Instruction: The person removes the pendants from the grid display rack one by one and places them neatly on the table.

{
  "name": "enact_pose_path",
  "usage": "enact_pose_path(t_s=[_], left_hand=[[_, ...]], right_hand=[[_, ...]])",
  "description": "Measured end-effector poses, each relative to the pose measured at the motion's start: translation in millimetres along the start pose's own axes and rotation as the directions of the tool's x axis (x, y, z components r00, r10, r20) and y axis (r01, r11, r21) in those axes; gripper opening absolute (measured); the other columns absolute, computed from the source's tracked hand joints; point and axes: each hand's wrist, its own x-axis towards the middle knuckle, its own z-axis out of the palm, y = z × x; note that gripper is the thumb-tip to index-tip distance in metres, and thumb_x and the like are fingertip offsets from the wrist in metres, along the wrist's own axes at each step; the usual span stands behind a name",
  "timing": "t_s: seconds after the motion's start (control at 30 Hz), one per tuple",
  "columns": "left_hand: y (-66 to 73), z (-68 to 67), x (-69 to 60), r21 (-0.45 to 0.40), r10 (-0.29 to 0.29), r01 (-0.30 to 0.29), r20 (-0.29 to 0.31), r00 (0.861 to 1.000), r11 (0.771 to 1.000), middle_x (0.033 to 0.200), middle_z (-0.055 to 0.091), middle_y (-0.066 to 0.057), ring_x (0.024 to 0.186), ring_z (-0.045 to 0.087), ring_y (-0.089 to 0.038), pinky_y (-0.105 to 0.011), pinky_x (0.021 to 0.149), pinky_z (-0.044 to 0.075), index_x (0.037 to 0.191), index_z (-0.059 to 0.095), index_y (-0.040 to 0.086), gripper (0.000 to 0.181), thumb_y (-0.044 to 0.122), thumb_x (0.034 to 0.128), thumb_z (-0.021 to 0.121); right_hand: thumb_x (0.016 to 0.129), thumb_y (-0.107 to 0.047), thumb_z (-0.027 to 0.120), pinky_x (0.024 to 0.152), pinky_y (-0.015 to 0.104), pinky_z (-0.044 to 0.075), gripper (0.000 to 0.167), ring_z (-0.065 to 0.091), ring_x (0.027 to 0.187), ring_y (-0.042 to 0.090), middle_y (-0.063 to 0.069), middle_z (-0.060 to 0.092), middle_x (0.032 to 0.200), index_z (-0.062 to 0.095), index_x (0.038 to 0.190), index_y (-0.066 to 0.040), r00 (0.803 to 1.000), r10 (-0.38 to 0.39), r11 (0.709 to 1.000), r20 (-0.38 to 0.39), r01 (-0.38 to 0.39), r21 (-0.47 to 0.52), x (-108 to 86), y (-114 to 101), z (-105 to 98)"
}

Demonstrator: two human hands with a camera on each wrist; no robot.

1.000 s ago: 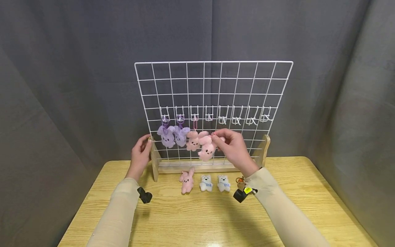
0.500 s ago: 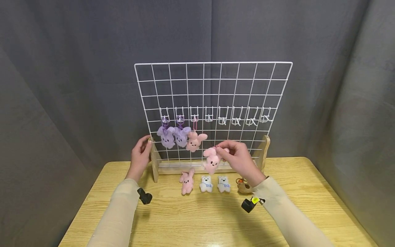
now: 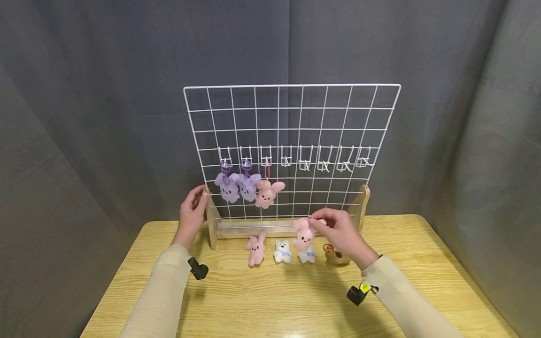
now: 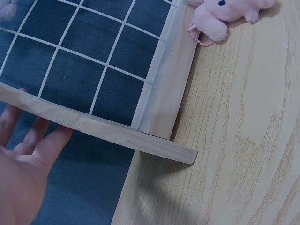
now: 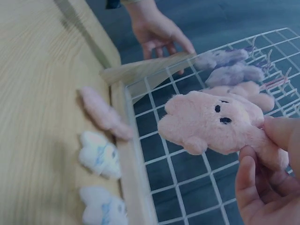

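My right hand (image 3: 340, 230) pinches a pink plush bunny keychain (image 3: 303, 237) near its ear and loop. The bunny hangs in front of a white bear plush (image 3: 307, 256), partly covering it in the head view; its dark eyes (image 5: 226, 120) show in the right wrist view. My left hand (image 3: 192, 216) grips the upper end of the wooden side post (image 4: 93, 129), fingers along its outer side. On the white wire grid rack (image 3: 289, 108) hang two purple bunny plushes (image 3: 228, 190) and a pink bunny plush (image 3: 265, 195).
White hooks (image 3: 324, 164) line the rack, those to the right bare. On the wooden table (image 3: 262, 300) before it lie another pink bunny (image 3: 256, 249), a second white bear (image 3: 282, 251) and a brown plush (image 3: 335, 256) with an orange part. Grey curtains (image 3: 127, 117) surround the table.
My right hand has carried the pink bunny down and to the right, away from beside the hanging pink bunny. The left hand stays on the post.
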Motion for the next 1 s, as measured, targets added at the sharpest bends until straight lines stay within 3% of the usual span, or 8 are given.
enact_pose_path(t_s=[0.37, 0.6, 0.77, 1.0], left_hand=[[-2.8, -1.6, 1.3, 0.009, -0.024, 0.024, 0.021, 0.999, 1.0, 0.151, 0.057, -0.012, 0.123, 0.056, -0.029, -0.04, 0.085, 0.056, 0.157, 0.047, 0.027, 0.048, 0.04, 0.1116, 0.051], [-1.7, -1.2, -0.8, 0.026, -0.015, 0.014, 0.012, 1.0, 1.0, 0.15, 0.059, -0.011, 0.123, 0.057, -0.026, -0.035, 0.083, 0.057, 0.155, 0.049, 0.027, 0.048, 0.046, 0.1104, 0.051], [-1.6, -0.2, -1.8, 0.024, 0.007, -0.007, 0.004, 1.0, 1.0, 0.15, 0.059, -0.012, 0.126, 0.058, -0.029, -0.045, 0.089, 0.058, 0.153, 0.051, 0.027, 0.05, 0.049, 0.1092, 0.052], [-0.8, -1.5, -2.2, 0.021, -0.006, 0.006, 0.007, 1.0, 1.0, 0.152, 0.057, -0.012, 0.131, 0.056, -0.032, -0.058, 0.097, 0.055, 0.154, 0.05, 0.027, 0.051, 0.05, 0.1091, 0.052]], right_hand=[[0.1, -0.016, 0.074, 0.057, 0.022, 0.048, 0.012, 0.057, 0.068, 0.009, 0.008, 0.074, 0.094, 0.079, 0.101, -0.006, 0.998, 0.052, 0.998, 0.032, -0.051, -0.037, -28.5, 39, -14], [0.099, -0.013, 0.075, 0.058, 0.022, 0.047, 0.008, 0.055, 0.068, 0.007, 0.005, 0.072, 0.087, 0.079, 0.1, -0.006, 0.996, 0.066, 0.995, 0.052, -0.063, -0.072, -45.6, 58, -20], [0.098, -0.011, 0.075, 0.058, 0.022, 0.046, 0.006, 0.053, 0.068, 0.006, 0.005, 0.073, 0.089, 0.079, 0.1, -0.006, 0.995, 0.077, 0.994, 0.067, -0.071, -0.086, -53.8, 67, -23], [0.098, -0.012, 0.075, 0.062, 0.023, 0.047, 0.005, 0.055, 0.073, 0.008, 0.003, 0.073, 0.092, 0.079, 0.099, -0.008, 0.988, 0.101, 0.988, 0.116, -0.085, -0.129, -63.7, 77, -27]])
